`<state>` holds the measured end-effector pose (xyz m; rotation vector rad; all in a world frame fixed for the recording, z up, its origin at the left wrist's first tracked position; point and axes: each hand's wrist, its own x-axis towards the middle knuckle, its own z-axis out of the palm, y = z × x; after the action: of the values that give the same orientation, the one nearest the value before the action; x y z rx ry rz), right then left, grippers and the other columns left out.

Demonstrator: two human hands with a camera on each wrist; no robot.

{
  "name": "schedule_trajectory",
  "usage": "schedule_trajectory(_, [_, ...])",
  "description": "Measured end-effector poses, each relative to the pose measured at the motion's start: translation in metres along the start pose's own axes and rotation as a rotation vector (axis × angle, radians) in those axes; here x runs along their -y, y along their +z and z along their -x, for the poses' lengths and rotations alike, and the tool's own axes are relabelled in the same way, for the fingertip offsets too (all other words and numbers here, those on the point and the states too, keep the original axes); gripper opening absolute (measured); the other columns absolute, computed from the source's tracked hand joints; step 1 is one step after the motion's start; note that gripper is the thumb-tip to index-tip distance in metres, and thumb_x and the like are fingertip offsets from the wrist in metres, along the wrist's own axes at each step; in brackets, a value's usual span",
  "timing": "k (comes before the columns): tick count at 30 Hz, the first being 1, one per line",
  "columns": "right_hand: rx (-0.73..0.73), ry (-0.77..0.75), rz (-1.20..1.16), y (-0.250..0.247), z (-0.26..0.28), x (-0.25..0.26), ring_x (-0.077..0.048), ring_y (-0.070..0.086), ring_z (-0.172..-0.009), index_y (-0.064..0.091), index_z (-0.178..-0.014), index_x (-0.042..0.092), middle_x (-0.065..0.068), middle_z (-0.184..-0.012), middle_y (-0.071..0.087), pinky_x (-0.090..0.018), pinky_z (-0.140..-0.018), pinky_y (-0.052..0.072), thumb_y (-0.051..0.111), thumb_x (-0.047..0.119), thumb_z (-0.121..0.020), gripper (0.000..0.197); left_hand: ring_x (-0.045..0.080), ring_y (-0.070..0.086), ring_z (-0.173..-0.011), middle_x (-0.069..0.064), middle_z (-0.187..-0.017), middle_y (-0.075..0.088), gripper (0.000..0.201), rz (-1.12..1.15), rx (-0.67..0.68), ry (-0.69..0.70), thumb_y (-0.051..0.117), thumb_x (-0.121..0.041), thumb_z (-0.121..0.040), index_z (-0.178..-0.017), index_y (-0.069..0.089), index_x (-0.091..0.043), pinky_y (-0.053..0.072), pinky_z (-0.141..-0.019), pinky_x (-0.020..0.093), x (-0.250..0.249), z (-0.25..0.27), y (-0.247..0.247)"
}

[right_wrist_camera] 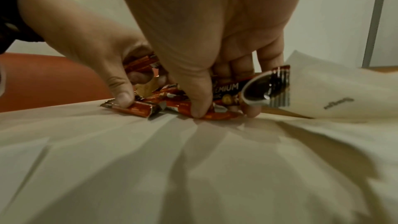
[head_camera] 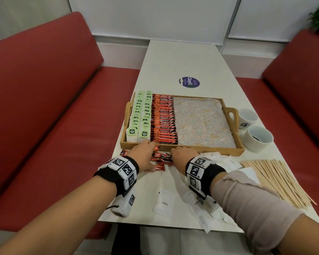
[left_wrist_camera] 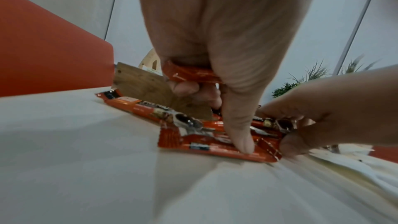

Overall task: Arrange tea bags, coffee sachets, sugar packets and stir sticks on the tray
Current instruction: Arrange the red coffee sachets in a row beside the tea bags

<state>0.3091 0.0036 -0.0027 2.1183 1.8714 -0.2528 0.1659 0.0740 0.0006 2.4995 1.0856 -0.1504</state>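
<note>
White table [head_camera: 182,61] between red benches; near the tray [head_camera: 182,149] (tea bags [head_camera: 139,115] far left), left hand [head_camera: 143,153] and right hand [head_camera: 182,155] each clutch loose coffee sachets [head_camera: 161,157].

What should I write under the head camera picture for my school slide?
Both hands, left hand and right hand, gather loose coffee sachets before the wooden tray half filled with tea bags.

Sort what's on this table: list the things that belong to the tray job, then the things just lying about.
Job:
tray
tea bags in the tray
coffee sachets in the tray
loose sachets under the left hand and right hand
sugar packets
stir sticks

Lying about:
two cups
round sticker
</note>
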Motion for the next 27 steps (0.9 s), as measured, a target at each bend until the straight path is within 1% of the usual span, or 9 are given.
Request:
schedule_trajectory(5, [-0.002,0.009,0.075,-0.002,0.005,-0.008,-0.026,0.054,-0.116,0.045,-0.123,0.01,-0.008,-0.126,0.055,-0.04,-0.1,0.034,0.039,0.024,-0.099,0.028,0.022,0.053,-0.11,0.002,-0.123,0.049,0.074,0.098,-0.087,0.003,0.081,-0.031,-0.071,-0.132,0.042,-0.018,0.046,-0.09,0.033,-0.001,0.0,0.001])
schedule_trajectory(7, [-0.027,0.026,0.087,-0.002,0.005,-0.01,-0.024,0.056,-0.113,0.045,-0.121,0.011,-0.005,-0.124,0.057,-0.041,-0.101,0.03,0.041,0.025,-0.098,0.026,0.019,0.054,-0.1,-0.001,-0.111,0.051,0.067,0.202,-0.114,-0.008,0.081,-0.03,-0.071,-0.126,0.045,-0.018,0.047,-0.084,0.03,0.0,0.0,0.0])
schedule_trajectory(10, [-0.049,0.062,0.02,-0.002,0.004,-0.011,-0.023,0.057,-0.109,0.046,-0.118,0.013,-0.003,-0.118,0.059,-0.042,-0.102,0.028,0.039,0.014,-0.096,0.023,0.013,0.053,-0.079,-0.008,-0.086,0.048,0.056,0.371,-0.139,-0.053,0.084,-0.028,-0.067,-0.11,0.049,-0.02,0.044,-0.07,0.027,0.005,-0.002,-0.001])
schedule_trajectory(12, [-0.036,0.09,-0.043,-0.002,0.003,-0.011,-0.023,0.058,-0.106,0.046,-0.117,0.013,-0.002,-0.115,0.06,-0.044,-0.102,0.027,0.043,0.014,-0.095,0.022,0.01,0.049,-0.072,-0.008,-0.08,0.047,0.053,0.443,-0.163,-0.074,0.085,-0.027,-0.066,-0.104,0.049,-0.02,0.044,-0.066,0.027,0.009,-0.003,-0.001])
schedule_trajectory(14, [-0.016,0.123,-0.107,-0.002,0.002,-0.01,-0.023,0.058,-0.104,0.045,-0.117,0.015,-0.002,-0.113,0.06,-0.044,-0.101,0.026,0.047,0.016,-0.094,0.023,0.012,0.048,-0.072,-0.005,-0.081,0.046,0.051,0.517,-0.181,-0.089,0.084,-0.026,-0.068,-0.104,0.049,-0.019,0.046,-0.066,0.029,0.011,-0.002,-0.002])
schedule_trajectory(17, [0.007,0.153,-0.162,-0.001,0.002,-0.009,-0.022,0.057,-0.107,0.045,-0.119,0.016,0.0,-0.114,0.061,-0.045,-0.103,0.025,0.048,0.016,-0.094,0.025,0.011,0.049,-0.073,-0.005,-0.081,0.047,0.048,0.587,-0.186,-0.115,0.082,-0.025,-0.072,-0.105,0.05,-0.016,0.044,-0.064,0.023,0.014,-0.001,-0.002])
schedule_trajectory(22, [-0.012,0.13,-0.103,-0.011,0.008,-0.013,-0.021,0.058,-0.107,0.046,-0.118,0.015,0.001,-0.113,0.061,-0.046,-0.106,0.023,0.047,0.013,-0.093,0.025,0.011,0.05,-0.073,-0.005,-0.082,0.048,0.036,0.586,-0.141,-0.121,0.078,-0.014,-0.076,-0.103,0.055,-0.016,0.048,-0.067,0.023,0.016,-0.003,0.003])
schedule_trajectory(24, [-0.002,0.129,-0.121,-0.018,0.012,-0.018,-0.022,0.058,-0.105,0.047,-0.115,0.014,0.001,-0.11,0.061,-0.047,-0.107,0.022,0.045,0.011,-0.093,0.023,0.009,0.05,-0.072,-0.006,-0.082,0.048,0.034,0.562,-0.147,-0.119,0.077,-0.015,-0.077,-0.102,0.054,-0.017,0.044,-0.063,0.017,0.018,-0.004,0.005])
schedule_trajectory(27, [-0.009,0.167,-0.172,-0.027,0.018,-0.027,-0.023,0.058,-0.103,0.047,-0.112,0.015,0.002,-0.097,0.057,-0.045,-0.104,0.023,0.044,0.013,-0.094,0.019,0.009,0.049,-0.07,-0.006,-0.081,0.049,0.037,0.604,-0.153,-0.126,0.079,-0.024,-0.076,-0.102,0.053,-0.016,0.042,-0.06,0.017,0.016,-0.002,0.005])
